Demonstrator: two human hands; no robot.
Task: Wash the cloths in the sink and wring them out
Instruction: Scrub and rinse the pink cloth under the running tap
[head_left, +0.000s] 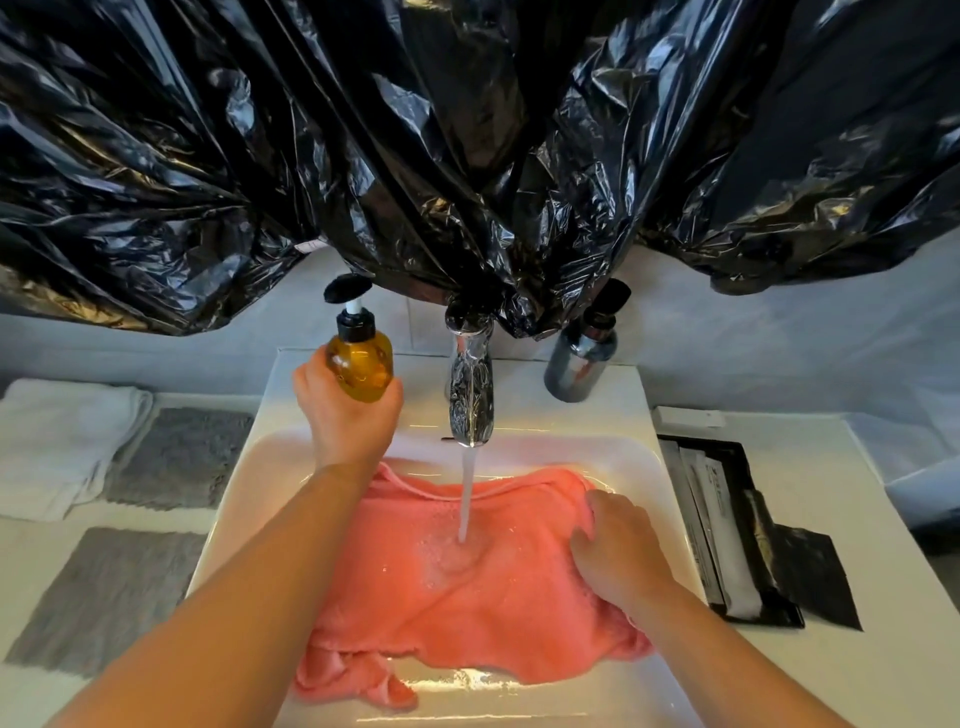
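At the bottom centre of the frame the pink cloth (467, 613) lies spread and soaked in the sink (639, 467), one corner bunched at the lower left of the basin. The right hand (618, 551), right of centre, lies on the cloth's right edge, fingers (584, 545) curled into the fabric and gripping it. Water (466, 493) falls from the tap (470, 395) onto the middle of the cloth, where small bubbles show.

Further up, left of the tap, the left hand (348, 410) is wrapped around the base of an amber soap bottle (359, 364), fingers clenched on it; whether the bottle is lifted or rests on the sink's back ledge cannot be told.

The step looks like soaping: the cloth is wet but not yet scrubbed or wrung. Next, soap must reach the cloth, which calls for a press on the pump head, then both hands rubbing.

On the desk at left lie two grey cloths (109, 597), probably waiting their turn.
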